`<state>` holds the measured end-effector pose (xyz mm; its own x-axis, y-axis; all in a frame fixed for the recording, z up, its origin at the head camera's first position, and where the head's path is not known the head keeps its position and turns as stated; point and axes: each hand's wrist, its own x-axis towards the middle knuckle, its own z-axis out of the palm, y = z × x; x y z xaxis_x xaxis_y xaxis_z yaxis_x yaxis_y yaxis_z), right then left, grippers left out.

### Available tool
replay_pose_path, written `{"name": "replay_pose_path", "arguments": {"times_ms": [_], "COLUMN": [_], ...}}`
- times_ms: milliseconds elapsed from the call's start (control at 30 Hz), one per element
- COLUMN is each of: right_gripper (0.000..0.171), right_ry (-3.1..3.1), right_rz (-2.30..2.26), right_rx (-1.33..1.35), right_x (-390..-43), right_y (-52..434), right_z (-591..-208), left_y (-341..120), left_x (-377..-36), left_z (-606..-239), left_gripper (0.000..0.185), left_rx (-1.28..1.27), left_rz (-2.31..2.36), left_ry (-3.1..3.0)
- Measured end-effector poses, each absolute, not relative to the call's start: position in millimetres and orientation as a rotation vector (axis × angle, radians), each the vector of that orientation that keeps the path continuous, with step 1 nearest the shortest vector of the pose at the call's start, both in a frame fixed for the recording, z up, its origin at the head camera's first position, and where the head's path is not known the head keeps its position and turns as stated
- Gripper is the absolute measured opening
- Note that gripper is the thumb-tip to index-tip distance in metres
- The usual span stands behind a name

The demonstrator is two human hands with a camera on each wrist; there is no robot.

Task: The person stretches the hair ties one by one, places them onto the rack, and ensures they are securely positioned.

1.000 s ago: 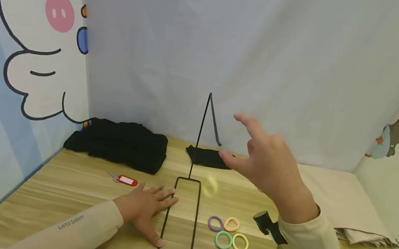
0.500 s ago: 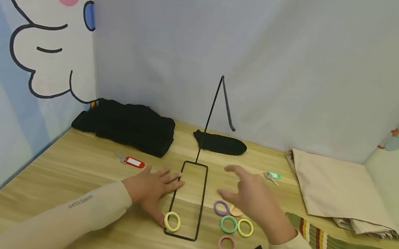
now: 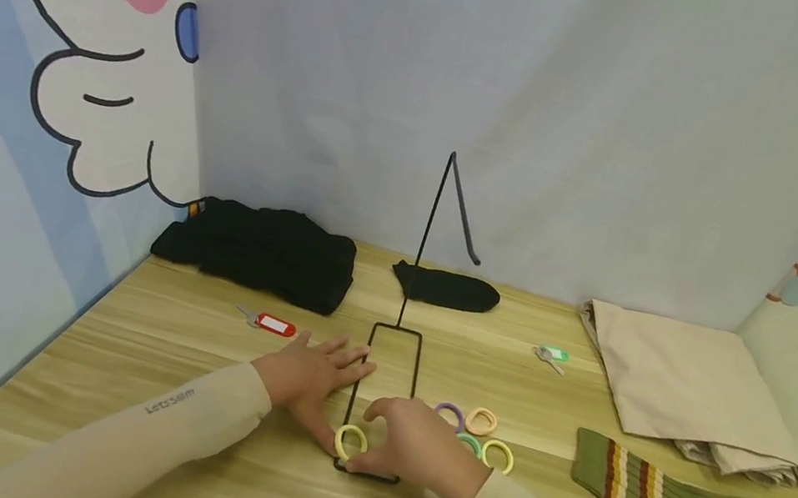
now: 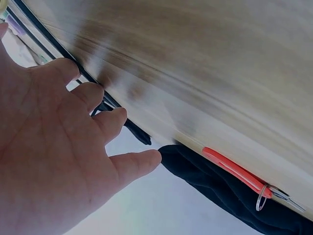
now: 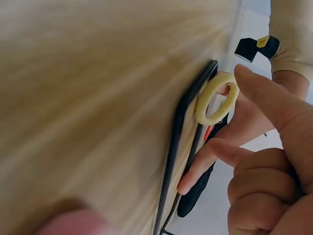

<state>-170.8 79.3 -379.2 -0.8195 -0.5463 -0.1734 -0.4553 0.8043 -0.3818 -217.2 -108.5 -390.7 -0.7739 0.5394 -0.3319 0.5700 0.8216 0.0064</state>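
My left hand lies with spread fingers across the left bar of a black wire stand, its thumb by the base's near corner. Right at that thumb, a pale yellow hair tie stands on edge over the bar. My right hand reaches over the base, thumb and index apart on either side of this hair tie. In the right wrist view the thumb tip overlaps its edge, the index lies below it, and the other fingers are curled in.
Purple, orange, green and yellow hair ties lie right of the stand. Around them are a striped green sock, beige cloth, black sock, black cloth, and keys with red and green tags.
The yellow hair tie dropped through the air and came to stand by my left thumb. My right hand moved down and left to it from beside the hook. My left hand stays on the base.
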Motion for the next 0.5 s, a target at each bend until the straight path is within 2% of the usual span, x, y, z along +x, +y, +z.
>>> {"name": "replay_pose_path", "arguments": {"times_ms": [200,500], "right_gripper": [0.050,0.037], "right_ry": [2.719,2.762], "right_rz": [-0.400,-0.401], "right_rx": [-0.748,-0.850], "right_x": [-171.2,-169.8], "right_y": [70.9,70.5], "right_z": [-380.3,-379.7], "left_y": [-108.4,-109.0], "left_x": [-216.0,-214.0], "left_z": [-388.5,-385.9], "left_gripper": [0.112,0.113], "left_rx": [0.842,0.842], "left_rz": [-0.131,-0.113], "left_ry": [2.682,2.683]}}
